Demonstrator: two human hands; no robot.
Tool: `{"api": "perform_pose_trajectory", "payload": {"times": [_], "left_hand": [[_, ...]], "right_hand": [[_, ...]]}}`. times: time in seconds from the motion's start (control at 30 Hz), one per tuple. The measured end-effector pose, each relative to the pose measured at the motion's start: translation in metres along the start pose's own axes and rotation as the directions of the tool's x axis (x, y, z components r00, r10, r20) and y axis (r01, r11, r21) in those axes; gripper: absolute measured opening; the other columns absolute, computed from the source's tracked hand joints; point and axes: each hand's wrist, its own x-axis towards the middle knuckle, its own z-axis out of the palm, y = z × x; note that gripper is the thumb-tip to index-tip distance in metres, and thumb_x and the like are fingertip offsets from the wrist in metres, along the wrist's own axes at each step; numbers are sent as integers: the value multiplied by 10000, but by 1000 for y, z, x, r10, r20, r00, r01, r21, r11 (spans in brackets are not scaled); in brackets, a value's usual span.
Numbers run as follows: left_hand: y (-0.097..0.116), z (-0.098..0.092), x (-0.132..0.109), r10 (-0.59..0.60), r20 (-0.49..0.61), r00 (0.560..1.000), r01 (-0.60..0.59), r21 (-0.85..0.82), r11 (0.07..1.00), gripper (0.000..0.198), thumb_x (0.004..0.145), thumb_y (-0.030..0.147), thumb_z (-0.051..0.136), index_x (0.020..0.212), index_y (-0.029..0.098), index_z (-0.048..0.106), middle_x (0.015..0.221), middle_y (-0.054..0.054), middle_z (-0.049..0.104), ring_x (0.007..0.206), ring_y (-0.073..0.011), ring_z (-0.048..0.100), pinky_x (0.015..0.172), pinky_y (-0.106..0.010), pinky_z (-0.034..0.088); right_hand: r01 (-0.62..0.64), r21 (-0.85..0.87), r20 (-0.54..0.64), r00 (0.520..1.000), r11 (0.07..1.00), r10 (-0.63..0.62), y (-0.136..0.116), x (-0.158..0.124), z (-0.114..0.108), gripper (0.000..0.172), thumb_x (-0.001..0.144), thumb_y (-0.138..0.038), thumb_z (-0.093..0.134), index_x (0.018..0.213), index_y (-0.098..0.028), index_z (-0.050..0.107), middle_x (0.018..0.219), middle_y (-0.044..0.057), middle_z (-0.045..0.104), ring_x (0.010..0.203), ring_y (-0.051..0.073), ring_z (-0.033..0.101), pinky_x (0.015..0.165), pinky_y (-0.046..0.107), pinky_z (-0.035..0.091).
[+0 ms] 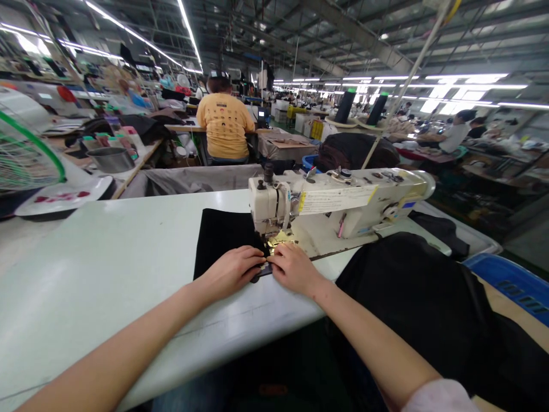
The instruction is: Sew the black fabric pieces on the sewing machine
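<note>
Black fabric [223,240] lies flat on a white sewing table [128,274], just before the foot of an industrial sewing machine [338,203] — left hand [229,273] and right hand [294,269] together, fingers clamped on the cloth's near edge. Paper label [338,199] along the machine arm; writing too small to read. Heaped black cloth [412,303] right of the hands, blue plastic crate [510,283] beyond. Long factory hall [274,68] under strip lights [467,86] — co-worker in a yellow T-shirt [225,123] seated ahead, back turned.

Head cam, facing fwd & down, close over black fabric [223,234].
</note>
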Motion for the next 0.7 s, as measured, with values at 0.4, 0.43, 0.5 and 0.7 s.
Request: {"api": "perform_pose_trajectory", "payload": {"times": [0.4,0.43,0.5,0.7], "left_hand": [[-26,16,4,-317,-2,948,314,152,937,506,1003,403,423,1456,182,468,1531,-137,475,1441,-320,383,1184,-574,282],[-29,17,2,-353,-3,936,348,172,921,546,996,446,432,1476,186,443,1557,-134,441,1462,-337,345,1186,-591,264],[-37,16,-1,-388,2,922,381,193,904,573,984,512,435,1480,226,444,1576,-101,420,1476,-340,319,1188,-590,255],[-82,-14,-9,-463,-85,882,469,259,845,511,980,467,444,1421,221,527,1531,-123,480,1438,-381,377,1140,-653,285]], "right_hand": [[-144,102,-19,989,984,147,-34,-40,-33,351,900,-158,590,1250,-182,613,1200,116,672,1108,261,623,972,424,515],[-170,109,-24,985,979,173,-35,-53,-42,335,915,-175,568,1246,-196,614,1216,112,673,1106,263,634,966,425,522],[-260,72,-32,964,963,263,-30,-81,-65,280,950,-228,511,1201,-214,636,1195,99,688,1035,257,676,910,408,548],[-640,-230,15,751,733,661,28,-184,-117,248,839,-336,578,1003,-211,716,992,100,731,854,291,710,755,412,549]]}}
